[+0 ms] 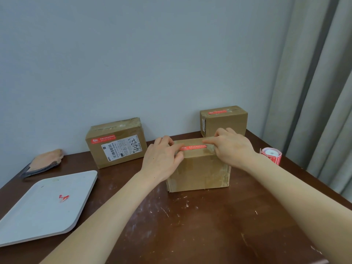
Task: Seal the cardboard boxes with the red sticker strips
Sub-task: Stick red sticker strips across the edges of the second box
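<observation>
A red sticker strip (193, 147) with small white print too fine to read lies along the top seam of the cardboard box (198, 168) standing near the middle of the dark brown, scuffed wooden surface (190, 225). The left hand (162, 159) rests on the box's left top edge, fingers curled, its fingertips pressing on the strip's left end; the right hand (230, 147) lies palm down over the right top edge, its index finger stretched flat along the strip's right end. Neither grip is closed around anything: both only press down. Old clear tape wrinkles the box's front and right corner. Toward the surface's far edge a second box (116, 143) stands tilted, bearing a red sticker and a white shipping label with a barcode and the handwritten "4432". At the far right corner a third box (223, 121) carries a red strip on its top. A roll of red stickers (271, 154) with a white core lies by the right edge. A pale rounded tray (38, 216) with a red scrap (63, 197) sits at the left edge, a folded cloth-like thing (44, 161) beyond it.
</observation>
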`<state>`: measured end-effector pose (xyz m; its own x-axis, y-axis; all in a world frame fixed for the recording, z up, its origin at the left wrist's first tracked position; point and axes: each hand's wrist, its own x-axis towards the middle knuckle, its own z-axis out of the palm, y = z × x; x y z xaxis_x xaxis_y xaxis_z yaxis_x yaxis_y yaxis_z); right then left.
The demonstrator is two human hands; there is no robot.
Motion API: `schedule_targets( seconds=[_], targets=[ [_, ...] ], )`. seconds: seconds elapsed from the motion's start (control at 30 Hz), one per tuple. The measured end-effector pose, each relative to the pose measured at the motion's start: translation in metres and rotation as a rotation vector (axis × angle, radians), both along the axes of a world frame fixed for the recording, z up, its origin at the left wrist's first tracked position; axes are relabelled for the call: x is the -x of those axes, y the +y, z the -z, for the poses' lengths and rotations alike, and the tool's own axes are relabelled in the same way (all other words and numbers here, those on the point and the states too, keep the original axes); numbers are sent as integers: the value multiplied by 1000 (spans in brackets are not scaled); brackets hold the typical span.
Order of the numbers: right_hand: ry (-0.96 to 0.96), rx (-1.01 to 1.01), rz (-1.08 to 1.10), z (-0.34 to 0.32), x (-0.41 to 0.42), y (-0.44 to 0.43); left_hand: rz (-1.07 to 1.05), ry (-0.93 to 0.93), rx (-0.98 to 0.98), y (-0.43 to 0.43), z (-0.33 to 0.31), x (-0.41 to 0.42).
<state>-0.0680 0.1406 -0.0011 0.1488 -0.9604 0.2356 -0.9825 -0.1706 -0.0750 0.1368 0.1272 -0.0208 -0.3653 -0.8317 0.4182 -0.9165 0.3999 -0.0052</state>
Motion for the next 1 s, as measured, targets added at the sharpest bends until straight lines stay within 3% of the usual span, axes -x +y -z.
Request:
schedule_targets(
  seconds=[0.53, 1.0],
  targets=[
    [-72, -80, 37, 1, -9, 3, -25, 30, -44, 1, 6, 1],
    [-26, -3, 14, 0, -6, 11, 17, 38, 39, 8, 6, -3]
  ],
)
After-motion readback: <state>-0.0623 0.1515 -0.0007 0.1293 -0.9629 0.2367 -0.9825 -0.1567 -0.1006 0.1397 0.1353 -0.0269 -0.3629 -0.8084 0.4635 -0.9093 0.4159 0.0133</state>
